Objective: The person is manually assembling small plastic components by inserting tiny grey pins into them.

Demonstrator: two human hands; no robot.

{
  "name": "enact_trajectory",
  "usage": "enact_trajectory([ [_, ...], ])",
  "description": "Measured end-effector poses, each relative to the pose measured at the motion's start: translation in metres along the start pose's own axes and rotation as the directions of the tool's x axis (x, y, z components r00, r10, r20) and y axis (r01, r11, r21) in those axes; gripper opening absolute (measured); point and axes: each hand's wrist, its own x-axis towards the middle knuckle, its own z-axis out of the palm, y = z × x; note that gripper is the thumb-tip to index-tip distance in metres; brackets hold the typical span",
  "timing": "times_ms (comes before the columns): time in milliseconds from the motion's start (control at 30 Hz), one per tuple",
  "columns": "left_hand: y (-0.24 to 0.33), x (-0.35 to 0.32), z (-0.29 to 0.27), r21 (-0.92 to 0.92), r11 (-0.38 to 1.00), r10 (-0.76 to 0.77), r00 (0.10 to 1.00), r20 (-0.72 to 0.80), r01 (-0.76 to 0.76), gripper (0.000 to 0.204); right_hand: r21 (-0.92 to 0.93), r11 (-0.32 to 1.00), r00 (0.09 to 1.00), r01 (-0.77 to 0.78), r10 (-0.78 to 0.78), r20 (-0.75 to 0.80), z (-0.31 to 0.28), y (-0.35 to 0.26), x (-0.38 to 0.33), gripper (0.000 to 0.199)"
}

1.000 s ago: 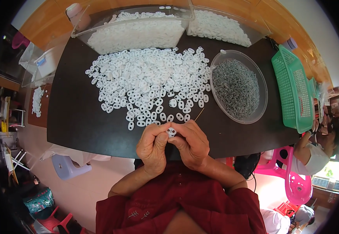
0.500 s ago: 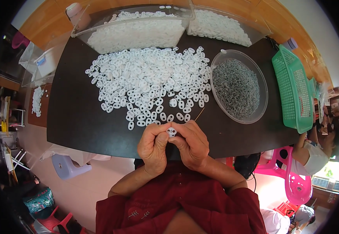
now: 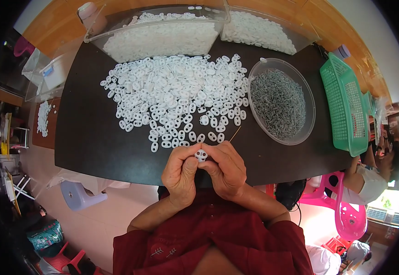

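Note:
Between my fingertips is a small white plastic piece with dark round holes [image 3: 201, 156], held up over the near edge of the dark table [image 3: 94, 151]. My left hand [image 3: 181, 174] pinches it from the left, thumb and forefinger closed. From the other side my right hand [image 3: 227, 169] grips the same piece, its forefinger almost meeting the left one. Fingers cover the piece's edges, so whether it is one part or several together I cannot tell. Just beyond my hands spreads a heap of white oval two-holed pieces [image 3: 172, 91].
A round clear tub [image 3: 310, 123] of grey screws stands right of the heap, with a thin brown stick [image 3: 235, 133] nearby. Clear bins [image 3: 158, 26] of white pieces line the back. At the right are a green basket [image 3: 346, 105], a pink chair [image 3: 350, 220] and another person [image 3: 369, 183].
The white piece has turned slightly between my fingertips, and its holes show differently. Both hands stay in nearly the same place.

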Motion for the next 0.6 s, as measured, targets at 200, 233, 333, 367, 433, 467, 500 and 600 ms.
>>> enact_trajectory([
  [200, -0.0034, -0.0019, -0.0023, 0.007, 1.0, -0.012, 1.0, -0.013, 0.012, 0.024, -0.008, 1.0, 1.0, 0.006, -0.006, -0.006, 0.0014, -0.0005, -0.001, 0.035],
  [233, -0.0047, -0.0021, -0.003, 0.011, 1.0, -0.004, 1.0, -0.011, 0.004, 0.024, -0.01, 1.0, 1.0, 0.004, -0.004, -0.004, 0.0015, -0.0008, -0.0009, 0.035],
  [333, -0.0048, -0.002, -0.0019, 0.014, 1.0, 0.02, 1.0, -0.014, -0.019, 0.023, -0.02, 1.0, 1.0, 0.006, -0.006, 0.006, 0.0006, -0.0008, -0.0009, 0.034],
  [367, -0.005, -0.0022, -0.0019, 0.014, 1.0, 0.019, 1.0, -0.014, -0.019, 0.023, -0.02, 1.0, 1.0, 0.006, -0.006, 0.006, 0.0007, -0.0007, -0.0009, 0.034],
  [433, -0.0052, -0.0029, -0.0023, 0.018, 1.0, 0.023, 1.0, -0.017, -0.023, 0.023, -0.012, 1.0, 1.0, 0.012, -0.012, 0.003, 0.001, -0.0007, -0.0009, 0.034],
  [467, -0.0053, -0.0033, -0.0027, 0.018, 1.0, 0.022, 1.0, -0.017, -0.022, 0.023, -0.012, 1.0, 1.0, 0.012, -0.012, 0.004, 0.0011, -0.0008, -0.0011, 0.034],
  [500, -0.0057, -0.0037, -0.0031, 0.024, 0.999, 0.03, 0.999, -0.014, -0.03, 0.023, -0.01, 1.0, 1.0, 0.015, -0.015, 0.002, 0.0012, -0.0008, -0.0015, 0.034],
  [600, -0.0065, -0.004, -0.0028, 0.031, 0.999, 0.042, 0.999, -0.014, -0.041, 0.023, -0.009, 1.0, 1.0, 0.023, -0.023, -0.003, 0.0019, 0.0004, -0.0028, 0.034],
])
